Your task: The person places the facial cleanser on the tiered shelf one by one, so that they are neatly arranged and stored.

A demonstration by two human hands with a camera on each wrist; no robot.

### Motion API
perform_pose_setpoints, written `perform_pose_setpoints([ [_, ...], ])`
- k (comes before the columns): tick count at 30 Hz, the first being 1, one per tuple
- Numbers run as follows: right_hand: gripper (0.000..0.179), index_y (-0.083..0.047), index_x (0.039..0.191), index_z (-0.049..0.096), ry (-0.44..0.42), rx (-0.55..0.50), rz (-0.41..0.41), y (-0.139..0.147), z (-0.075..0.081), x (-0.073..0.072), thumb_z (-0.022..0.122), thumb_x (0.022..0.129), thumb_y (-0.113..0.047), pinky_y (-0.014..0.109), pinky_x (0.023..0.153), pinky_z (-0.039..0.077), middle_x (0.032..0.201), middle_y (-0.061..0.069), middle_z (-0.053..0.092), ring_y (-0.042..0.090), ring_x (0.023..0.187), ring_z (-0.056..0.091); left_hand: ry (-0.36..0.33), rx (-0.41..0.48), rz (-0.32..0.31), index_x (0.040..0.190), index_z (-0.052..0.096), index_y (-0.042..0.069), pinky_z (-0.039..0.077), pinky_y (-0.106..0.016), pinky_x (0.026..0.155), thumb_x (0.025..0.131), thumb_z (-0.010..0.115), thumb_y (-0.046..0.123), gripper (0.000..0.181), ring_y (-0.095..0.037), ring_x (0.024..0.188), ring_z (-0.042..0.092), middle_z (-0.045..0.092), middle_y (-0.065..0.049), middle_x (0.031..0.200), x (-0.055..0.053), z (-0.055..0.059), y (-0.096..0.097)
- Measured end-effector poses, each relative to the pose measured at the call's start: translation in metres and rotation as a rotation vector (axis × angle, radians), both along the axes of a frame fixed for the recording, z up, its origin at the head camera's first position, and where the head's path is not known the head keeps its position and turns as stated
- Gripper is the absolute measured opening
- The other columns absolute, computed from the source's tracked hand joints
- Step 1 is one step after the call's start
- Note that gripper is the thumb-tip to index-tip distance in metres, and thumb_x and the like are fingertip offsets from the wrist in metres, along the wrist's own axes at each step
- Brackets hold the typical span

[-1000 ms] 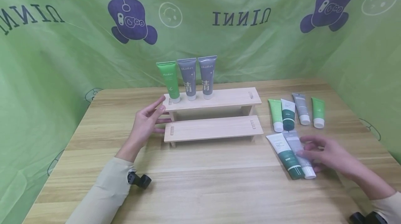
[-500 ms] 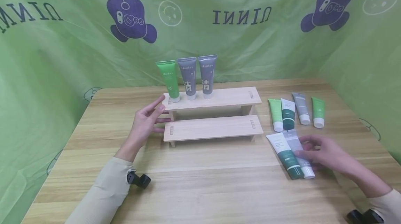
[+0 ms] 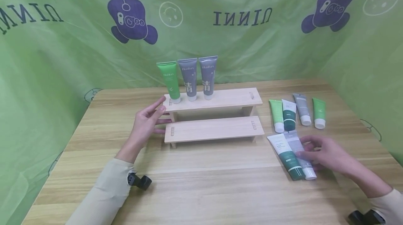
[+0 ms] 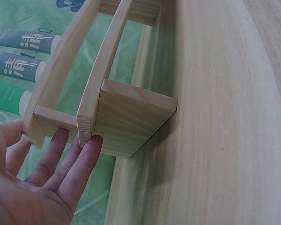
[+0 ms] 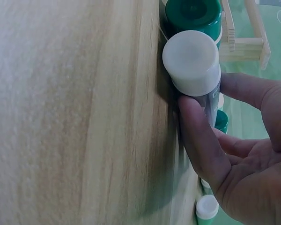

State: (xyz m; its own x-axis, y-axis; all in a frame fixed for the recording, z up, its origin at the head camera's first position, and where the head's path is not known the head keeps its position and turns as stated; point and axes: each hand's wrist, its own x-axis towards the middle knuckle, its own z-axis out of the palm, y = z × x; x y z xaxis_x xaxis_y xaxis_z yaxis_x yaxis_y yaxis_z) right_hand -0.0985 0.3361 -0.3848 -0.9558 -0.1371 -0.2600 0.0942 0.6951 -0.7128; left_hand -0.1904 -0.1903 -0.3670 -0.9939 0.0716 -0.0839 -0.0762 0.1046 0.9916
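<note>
My left hand (image 3: 145, 123) touches the left end of a two-tier wooden stand, its fingers spread. In the left wrist view, the thumb is at the upper shelf (image 4: 33, 131) and other fingertips (image 4: 94, 141) meet the lower tier's end. A green tube (image 3: 170, 81) and two grey-blue tubes (image 3: 189, 78) stand caps down on the upper shelf. At right, my right hand (image 3: 325, 153) pinches a grey tube (image 3: 294, 142) with a white cap (image 5: 192, 61) between thumb and finger. This tube lies against a white and dark-green tube (image 3: 286, 156).
Behind the right hand lie a light-green tube (image 3: 277, 114), a smaller white and green tube (image 3: 289, 114), another grey tube (image 3: 302, 109) and a green tube (image 3: 319, 113). The lower shelf (image 3: 214, 129) bears nothing. Green cloth (image 3: 195, 43) hangs behind the wooden table (image 3: 201, 190).
My right hand has shifted very slightly left at the grey tube, whose capped end moved a little with it. My left hand stays at the stand.
</note>
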Motion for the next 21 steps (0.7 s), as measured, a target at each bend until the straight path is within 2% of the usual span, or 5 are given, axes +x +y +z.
perform_pose_setpoints([
  [14, 0.062, 0.015, 0.131, 0.051, 0.028, 0.026, 0.018, 0.0019, 0.0, 0.0009, 0.078, 0.089, -0.021, 0.032, 0.059, 0.06, 0.101, 0.016, 0.065, 0.022, 0.08, 0.063, 0.004, 0.013, 0.005, 0.151, 0.047, 0.029, 0.064, -0.045, 0.072, 0.102, 0.06, 0.038, 0.052, -0.043, 0.109, 0.066, 0.059, -0.026, 0.133, 0.0014, 0.0002, 0.0009],
  [21, 0.062, 0.016, 0.133, 0.049, 0.0, -0.012, 0.011, 0.0039, 0.0004, 0.0027, 0.077, 0.09, -0.019, 0.034, 0.06, 0.062, 0.103, 0.017, 0.064, 0.022, 0.08, 0.064, 0.006, 0.018, 0.006, 0.151, 0.047, 0.029, 0.064, -0.046, 0.071, 0.101, 0.061, 0.039, 0.052, -0.044, 0.109, 0.066, 0.059, -0.026, 0.133, 0.0012, 0.0003, 0.0011],
])
